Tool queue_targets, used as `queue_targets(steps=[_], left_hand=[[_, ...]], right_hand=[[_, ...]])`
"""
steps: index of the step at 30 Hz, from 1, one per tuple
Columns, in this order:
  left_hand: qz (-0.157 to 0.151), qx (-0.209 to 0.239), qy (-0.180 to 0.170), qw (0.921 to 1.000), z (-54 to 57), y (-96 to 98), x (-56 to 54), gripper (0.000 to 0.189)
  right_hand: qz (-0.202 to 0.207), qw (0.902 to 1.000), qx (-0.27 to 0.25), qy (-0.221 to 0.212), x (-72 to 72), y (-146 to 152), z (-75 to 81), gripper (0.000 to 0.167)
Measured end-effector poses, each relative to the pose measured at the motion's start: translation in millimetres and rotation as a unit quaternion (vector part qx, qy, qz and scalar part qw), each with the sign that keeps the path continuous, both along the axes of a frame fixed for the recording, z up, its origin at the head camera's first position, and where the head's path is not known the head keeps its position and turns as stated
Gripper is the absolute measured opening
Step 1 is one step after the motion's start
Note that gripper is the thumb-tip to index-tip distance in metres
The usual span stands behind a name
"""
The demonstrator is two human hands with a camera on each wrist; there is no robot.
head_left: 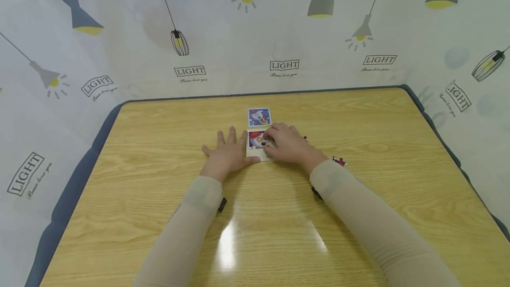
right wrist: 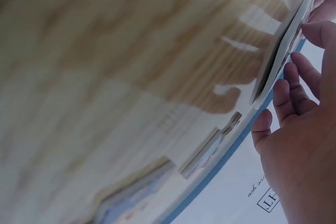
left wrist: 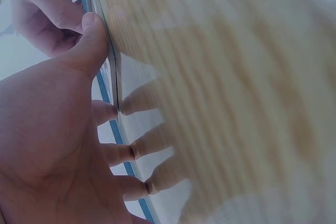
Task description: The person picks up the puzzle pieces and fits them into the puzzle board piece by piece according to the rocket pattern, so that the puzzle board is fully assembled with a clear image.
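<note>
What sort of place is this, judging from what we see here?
Probably an indoor tabletop activity booth: a wood-grain table, a lamp-printed backdrop marked "LIGHT" around its far side and both ends, and a small jigsaw puzzle on the tabletop.

Fabric backdrop [head_left: 239, 48]: boxed word "LIGHT", dark capitals, six times in head view. Rear stretch carries three: left label [head_left: 190, 71], middle label [head_left: 284, 65], right label [head_left: 380, 60]. Left side, two slanted: upper label [head_left: 97, 85], lower label [head_left: 25, 174]. Right side, one tilted: fold-pinched label [head_left: 458, 96], first letter distorted. Small script beneath, where legible, ends "love you"; first word unclear. Right wrist view: same lettering upside down, "ove you" beside a cut-off box end [right wrist: 269, 200].
</note>
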State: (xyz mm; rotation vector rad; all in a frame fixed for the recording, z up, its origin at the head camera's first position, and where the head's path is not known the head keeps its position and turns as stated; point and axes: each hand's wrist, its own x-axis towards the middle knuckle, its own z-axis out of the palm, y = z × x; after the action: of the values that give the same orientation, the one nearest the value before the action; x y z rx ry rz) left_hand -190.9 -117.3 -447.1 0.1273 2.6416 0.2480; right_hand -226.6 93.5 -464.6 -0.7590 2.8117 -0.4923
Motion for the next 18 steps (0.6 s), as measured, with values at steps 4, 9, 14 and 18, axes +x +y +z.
queue_targets(steps=[4, 9, 14, 18], left_hand=[[-0.002, -0.003, 0.004, 1.0000, -0.3, 0.3, 0.3, 0.101], [-0.001, -0.004, 0.006, 1.0000, -0.4, -0.2, 0.9, 0.102], [-0.001, -0.003, 0.010, 0.9999, -1.6, 0.3, 1.0, 0.103], [-0.001, 0.002, 0.012, 0.9999, -2.2, 1.0, 1.7, 0.102]], right_hand=[[-0.004, 0.9999, -0.004, 0.013, 2.2, 0, 1.8, 0.042], [0.010, 0.9982, 0.016, 0.058, 20.9, 2, 7.2, 0.036], [0.052, 0.9920, 0.043, 0.106, 57.9, 13, 13.4, 0.034], [0.048, 0.9918, 0.031, 0.115, 79.7, 31, 15.4, 0.033]])
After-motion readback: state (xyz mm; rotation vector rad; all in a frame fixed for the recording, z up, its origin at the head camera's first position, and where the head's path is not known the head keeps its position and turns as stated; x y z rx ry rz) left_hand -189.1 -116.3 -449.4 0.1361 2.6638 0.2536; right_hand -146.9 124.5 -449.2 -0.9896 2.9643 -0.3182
